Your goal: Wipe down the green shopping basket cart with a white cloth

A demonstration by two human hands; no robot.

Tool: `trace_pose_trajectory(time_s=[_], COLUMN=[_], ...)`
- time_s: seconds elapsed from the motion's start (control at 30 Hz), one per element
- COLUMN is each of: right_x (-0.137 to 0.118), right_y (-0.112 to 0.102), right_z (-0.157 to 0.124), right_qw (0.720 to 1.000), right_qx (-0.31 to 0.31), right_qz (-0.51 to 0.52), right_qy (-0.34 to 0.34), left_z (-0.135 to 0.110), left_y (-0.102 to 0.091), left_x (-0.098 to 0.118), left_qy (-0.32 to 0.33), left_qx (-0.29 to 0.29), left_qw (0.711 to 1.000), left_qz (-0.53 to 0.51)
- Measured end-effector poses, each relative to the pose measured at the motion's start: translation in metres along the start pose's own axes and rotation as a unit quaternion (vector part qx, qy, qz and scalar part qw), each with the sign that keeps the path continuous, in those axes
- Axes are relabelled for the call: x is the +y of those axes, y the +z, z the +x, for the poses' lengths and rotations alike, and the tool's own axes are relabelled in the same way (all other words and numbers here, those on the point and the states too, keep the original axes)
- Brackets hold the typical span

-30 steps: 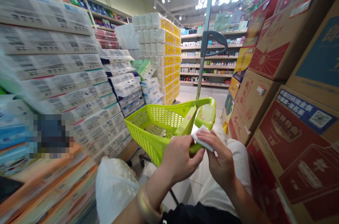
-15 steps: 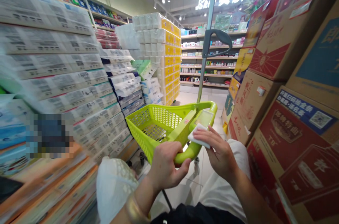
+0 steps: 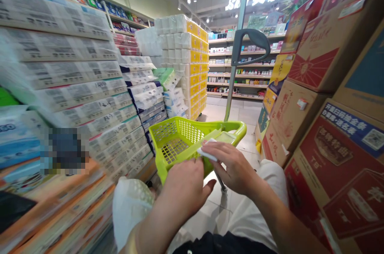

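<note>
A small folded white tissue [image 3: 206, 153] is pinched at the fingertips of the right hand [image 3: 234, 163], just above the near side of the lime-green plastic mesh shopping basket [image 3: 177, 142]. The fingers of this hand stand narrow and hold the tissue between them. The left hand [image 3: 184, 192] is close beside it, at the near rim of the basket. Its thumb stands apart, but the other fingers are hidden, so I cannot tell if they grip the rim. A thin grey metal pole [image 3: 231, 90] with a dark curved handle rises behind the basket. On the left of the basket stand high stacks of plastic-wrapped paper packs [image 3: 75, 66], and on its right are piled brown and red cardboard cartons [image 3: 303, 126]. Far beyond the basket are long store shelves [image 3: 240, 70] with small packaged goods. Below the basket, a white plastic bag [image 3: 130, 214] lies under the left forearm.
</note>
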State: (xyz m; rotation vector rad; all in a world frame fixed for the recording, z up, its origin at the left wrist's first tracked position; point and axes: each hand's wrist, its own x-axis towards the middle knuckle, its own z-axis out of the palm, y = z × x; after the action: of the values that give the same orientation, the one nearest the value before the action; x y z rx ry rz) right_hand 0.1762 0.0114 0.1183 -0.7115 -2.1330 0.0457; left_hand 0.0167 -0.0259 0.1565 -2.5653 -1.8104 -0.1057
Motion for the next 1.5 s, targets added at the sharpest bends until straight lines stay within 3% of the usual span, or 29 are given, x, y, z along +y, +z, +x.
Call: trace_pose_trajectory(time_s=[0.1,0.2,0.3,0.5,0.57,0.73,0.93,1.07,1.2,1.3,1.5], right_x=[0.013,0.032,0.035,0.002,0.006,0.030,0.014,0.023,0.048,0.054,0.022], right_y=[-0.001,-0.003,-0.001,0.012,0.010,-0.001,0.009,0.007,-0.007,-0.011,0.004], right_z=[0.006,0.008,0.013,0.026,0.028,0.027,0.033,0.037,0.038,0.036,0.037], right_qw=[1.000,0.995,0.983,0.998,0.997,0.979,0.993,0.990,0.979,0.974,0.991], right_qx=[-0.005,0.034,0.054,-0.023,-0.026,0.005,-0.045,-0.049,0.037,0.091,-0.066], right_qz=[0.004,-0.035,-0.074,0.010,0.010,-0.085,-0.022,0.007,-0.094,-0.143,-0.041], right_qy=[0.011,0.087,0.157,0.052,0.067,0.187,0.106,0.135,0.179,0.153,0.108], left_z=[0.007,0.011,0.012,0.009,0.007,0.004,0.005,0.003,0.002,0.002,0.003], left_y=[0.002,0.009,0.015,0.018,0.019,0.022,0.023,0.022,0.021,0.021,0.024], left_x=[0.005,0.003,-0.001,-0.004,-0.005,-0.007,-0.007,-0.008,-0.007,-0.006,-0.008], left_qy=[-0.054,-0.072,-0.061,-0.044,-0.045,-0.048,-0.050,-0.050,-0.058,-0.053,-0.046], left_qx=[0.006,0.033,0.068,0.062,0.066,0.085,0.079,0.079,0.090,0.094,0.085], left_qw=[0.998,0.995,0.993,0.992,0.991,0.990,0.992,0.992,0.993,0.993,0.992], left_qz=[0.033,0.057,0.077,0.100,0.108,0.100,0.089,0.085,0.057,0.049,0.079])
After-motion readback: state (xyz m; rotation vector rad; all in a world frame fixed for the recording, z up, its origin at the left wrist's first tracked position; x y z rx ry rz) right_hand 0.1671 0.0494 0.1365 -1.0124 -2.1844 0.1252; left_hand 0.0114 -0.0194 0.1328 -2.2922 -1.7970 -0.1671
